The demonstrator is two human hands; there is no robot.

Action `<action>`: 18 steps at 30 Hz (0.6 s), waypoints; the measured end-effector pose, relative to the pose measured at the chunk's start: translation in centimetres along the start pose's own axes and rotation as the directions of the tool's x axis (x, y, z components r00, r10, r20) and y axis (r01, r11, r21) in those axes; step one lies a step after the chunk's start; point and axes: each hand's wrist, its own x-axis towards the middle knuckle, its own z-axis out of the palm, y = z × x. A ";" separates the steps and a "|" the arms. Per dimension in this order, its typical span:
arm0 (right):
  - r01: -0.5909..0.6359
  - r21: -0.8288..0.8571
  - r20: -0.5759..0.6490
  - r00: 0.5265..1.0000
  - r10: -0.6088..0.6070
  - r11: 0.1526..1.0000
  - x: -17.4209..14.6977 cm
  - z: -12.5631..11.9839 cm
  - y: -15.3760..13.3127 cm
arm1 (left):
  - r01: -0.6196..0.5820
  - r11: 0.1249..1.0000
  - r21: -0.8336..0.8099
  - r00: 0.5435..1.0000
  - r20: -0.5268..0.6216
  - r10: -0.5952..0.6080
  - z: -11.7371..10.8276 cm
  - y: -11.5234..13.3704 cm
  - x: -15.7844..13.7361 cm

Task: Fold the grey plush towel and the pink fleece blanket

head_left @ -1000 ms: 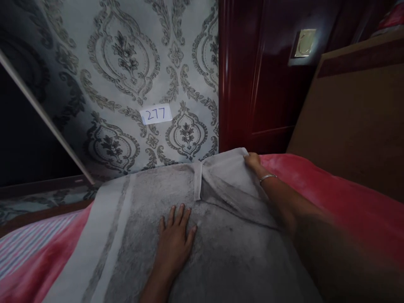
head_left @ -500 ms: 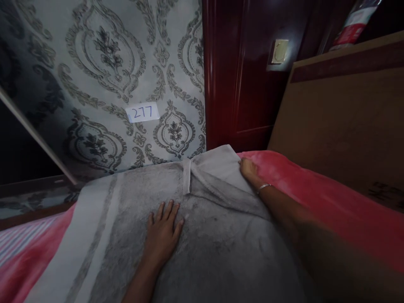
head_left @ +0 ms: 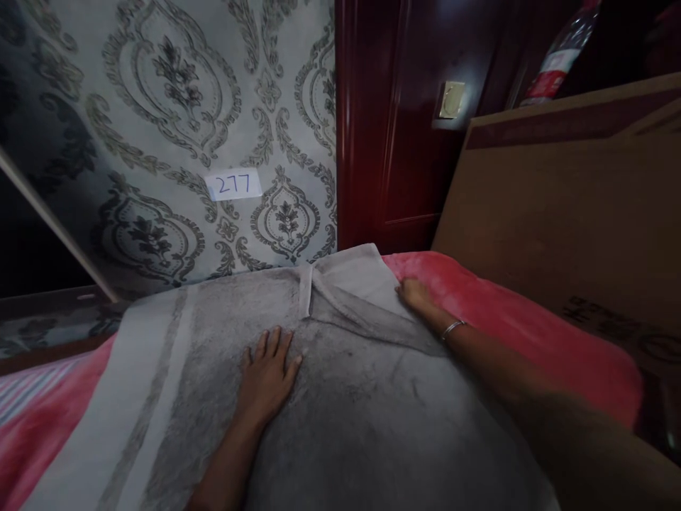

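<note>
Grey cloth (head_left: 335, 404) looks soft, light; likely grips best at its two-o'clock edge (head_left: 385, 273); left hand (head_left: 264, 387) fingers apart; right hand (head_left: 416, 292) curled, hold unclear.

Dim light overall, glare around the square plate (head_left: 452, 100)

Right hand (head_left: 416, 292): I log it off the grey towel's (head_left: 351, 404) far right corner, now nearer along its right edge; grip unclear.
Bottle (head_left: 554, 74): more visible, beyond the towel's right side.
Cardboard box (head_left: 558, 206): more dark print in my view, right of the towel.
Pink blanket (head_left: 511, 312): rounded end now showing, right of the towel.
</note>
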 end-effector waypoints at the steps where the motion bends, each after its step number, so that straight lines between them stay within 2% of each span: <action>1: 0.011 -0.009 0.001 1.000 -0.011 1.000 -0.6 0.0 0.3 | -0.003 1.000 0.001 1.000 0.000 0.003 -0.1 0.0 0.0; 7: 0.057 -0.022 0.005 0.998 -0.056 0.998 -2.2 -0.2 0.6 | -0.010 1.000 -0.014 1.000 -0.020 0.009 -0.4 0.2 0.0; 10: 0.079 -0.013 0.006 0.997 -0.079 0.997 -2.9 -0.6 1.8 | -0.005 1.000 0.007 1.000 -0.010 0.005 -0.3 0.1 0.1; 15: 0.110 0.004 -0.023 0.994 -0.109 0.994 -5.1 -2.8 5.6 | -0.020 0.999 0.028 0.999 -0.039 0.021 -0.1 -0.1 0.4; 18: 0.093 -0.001 -0.089 0.992 -0.093 0.996 -6.9 -4.1 5.6 | -0.025 0.999 0.028 0.999 -0.036 0.026 -0.2 0.0 0.5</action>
